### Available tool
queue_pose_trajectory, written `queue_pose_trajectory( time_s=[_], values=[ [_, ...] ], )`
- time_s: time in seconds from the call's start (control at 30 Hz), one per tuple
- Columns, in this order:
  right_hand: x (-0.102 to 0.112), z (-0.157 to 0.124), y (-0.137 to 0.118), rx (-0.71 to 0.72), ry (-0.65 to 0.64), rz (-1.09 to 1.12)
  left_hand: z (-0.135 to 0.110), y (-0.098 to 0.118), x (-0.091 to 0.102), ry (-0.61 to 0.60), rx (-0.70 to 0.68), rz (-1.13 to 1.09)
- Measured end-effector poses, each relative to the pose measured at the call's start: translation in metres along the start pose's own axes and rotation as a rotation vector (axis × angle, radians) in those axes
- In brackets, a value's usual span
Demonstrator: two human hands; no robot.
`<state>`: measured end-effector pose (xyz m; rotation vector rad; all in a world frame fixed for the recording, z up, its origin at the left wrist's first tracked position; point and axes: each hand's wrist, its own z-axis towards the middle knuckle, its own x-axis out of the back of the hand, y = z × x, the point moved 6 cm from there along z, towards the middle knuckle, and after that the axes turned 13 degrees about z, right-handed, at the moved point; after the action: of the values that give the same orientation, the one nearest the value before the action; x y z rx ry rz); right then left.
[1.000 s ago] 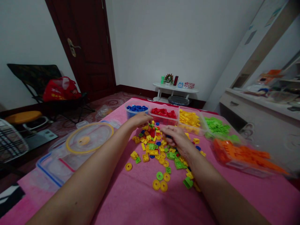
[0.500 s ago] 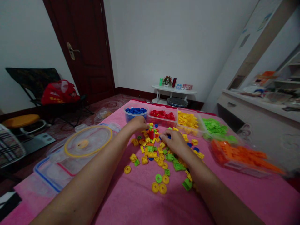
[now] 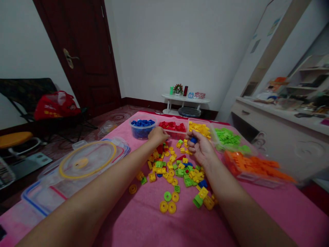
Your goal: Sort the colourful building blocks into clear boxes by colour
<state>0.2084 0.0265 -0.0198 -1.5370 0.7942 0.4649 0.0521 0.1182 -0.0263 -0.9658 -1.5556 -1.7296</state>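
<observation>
A heap of small plastic building pieces (image 3: 177,171), yellow, green, red and blue, lies on the pink cloth. My left hand (image 3: 157,135) is curled at the far edge of the heap, beside the tub of blue pieces (image 3: 142,127); what it holds is hidden. My right hand (image 3: 202,149) is raised over the heap with its fingers pinched on a blue piece (image 3: 193,140). Behind stand tubs of red pieces (image 3: 172,127), yellow pieces (image 3: 199,129) and green pieces (image 3: 228,139).
An orange-filled tub (image 3: 253,168) lies at the right. Clear lids (image 3: 84,159) are stacked at the left on the pink table (image 3: 144,223). A dark door (image 3: 84,58), a chair with a red bag (image 3: 55,104), a white side table (image 3: 186,101) and a counter (image 3: 277,120) surround it.
My right hand has lifted off the heap with a blue piece pinched in its fingers. My left hand stays at the heap's far edge. The view has shifted a little.
</observation>
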Motion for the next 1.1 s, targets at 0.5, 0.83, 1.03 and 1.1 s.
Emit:
queue_pose_trajectory(
  time_s=[0.5, 0.83, 1.03, 1.1],
  values=[
    [0.005, 0.002, -0.011, 0.069, 0.133, 0.115, -0.013, 0.026, -0.023, -0.061, -0.068, -0.255],
    [-0.028, -0.017, -0.020, 0.237, -0.115, -0.101, -0.084, 0.072, -0.072, -0.881, 0.242, -1.493],
    [-0.034, -0.025, -0.037, 0.336, -0.135, -0.198, -0.059, 0.061, -0.044, -0.807, 0.209, -1.452],
    [-0.031, -0.024, -0.045, 0.343, -0.113, -0.176, -0.031, 0.046, -0.014, -0.576, 0.183, -1.343]
  ],
)
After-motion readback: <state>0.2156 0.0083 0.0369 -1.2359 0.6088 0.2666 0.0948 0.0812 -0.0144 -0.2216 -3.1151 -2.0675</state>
